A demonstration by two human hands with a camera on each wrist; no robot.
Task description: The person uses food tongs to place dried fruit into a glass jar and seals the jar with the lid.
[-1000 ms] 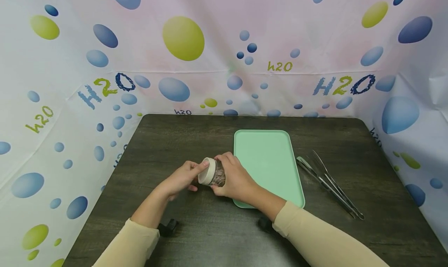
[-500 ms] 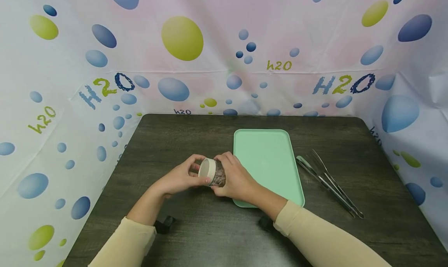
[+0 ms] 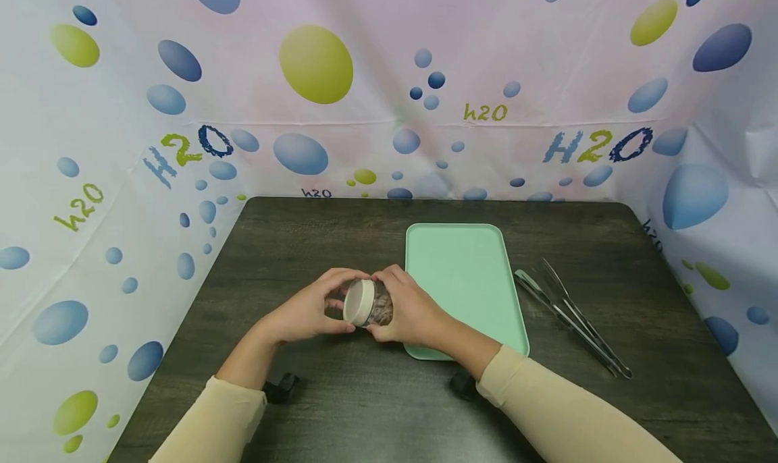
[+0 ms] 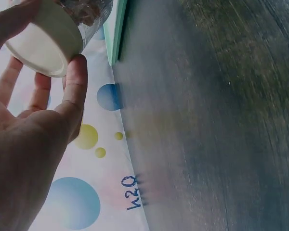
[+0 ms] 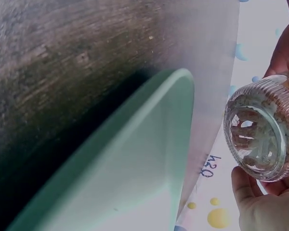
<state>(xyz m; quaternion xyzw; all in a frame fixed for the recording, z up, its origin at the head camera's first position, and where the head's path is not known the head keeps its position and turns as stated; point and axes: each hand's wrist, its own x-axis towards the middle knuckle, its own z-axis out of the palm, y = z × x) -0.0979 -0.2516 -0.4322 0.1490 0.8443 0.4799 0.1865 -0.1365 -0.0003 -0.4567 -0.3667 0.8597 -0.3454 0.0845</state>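
Note:
A clear ribbed jar (image 3: 381,306) with brownish contents lies tilted on its side, held above the dark table. My right hand (image 3: 415,312) grips the jar's body; its glass base (image 5: 255,139) faces the right wrist camera. Around the cream lid (image 3: 359,302), which points left, my left hand (image 3: 304,310) has its thumb and fingers curled at the rim. In the left wrist view, a fingertip presses the edge of the lid (image 4: 48,45). The lid sits on the jar; whether it is loose I cannot tell.
Just right of the jar, a mint-green tray (image 3: 460,287) lies flat, partly under my right forearm. Metal tongs (image 3: 574,322) rest diagonally to the tray's right. Patterned sheeting (image 3: 365,78) rises behind the dark wooden table (image 3: 316,237).
My left hand has shifted its fingers around the lid, the thumb moving from its upper side to its lower edge. The right hand stays on the jar. Tray and tongs have not moved.

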